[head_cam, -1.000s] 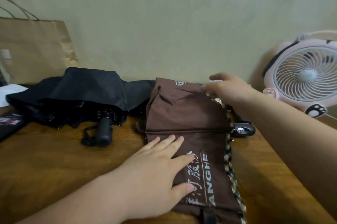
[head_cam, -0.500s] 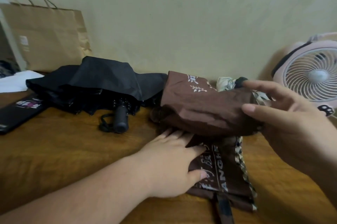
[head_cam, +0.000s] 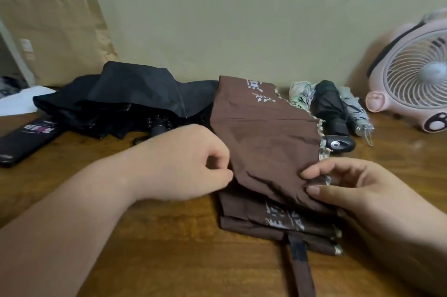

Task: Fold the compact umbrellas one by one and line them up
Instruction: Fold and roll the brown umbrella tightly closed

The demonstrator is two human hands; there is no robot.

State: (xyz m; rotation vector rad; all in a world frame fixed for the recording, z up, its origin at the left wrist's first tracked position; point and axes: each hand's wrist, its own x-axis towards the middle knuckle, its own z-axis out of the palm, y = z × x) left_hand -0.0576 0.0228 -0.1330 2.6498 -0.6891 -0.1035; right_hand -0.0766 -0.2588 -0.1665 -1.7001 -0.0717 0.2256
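Note:
A brown compact umbrella (head_cam: 266, 142) with white lettering lies flat on the wooden table (head_cam: 169, 248), its black handle (head_cam: 339, 144) poking out at the right and its strap (head_cam: 301, 265) trailing toward me. My left hand (head_cam: 183, 163) pinches the left edge of its top fabric panel. My right hand (head_cam: 358, 190) pinches the same panel's lower right corner. A loose black umbrella (head_cam: 125, 101) sprawls to the left. Folded umbrellas, one dark (head_cam: 330, 105) and one grey (head_cam: 353, 110), lie side by side behind the brown one.
A brown paper bag (head_cam: 55, 38) leans on the wall at back left. A black sleeve with pink print (head_cam: 26, 137) lies at the left edge. A pink desk fan (head_cam: 416, 72) stands at the right.
My right hand has drawn the fabric panel down toward me. My left hand went from pressing flat on the umbrella to pinching its left edge.

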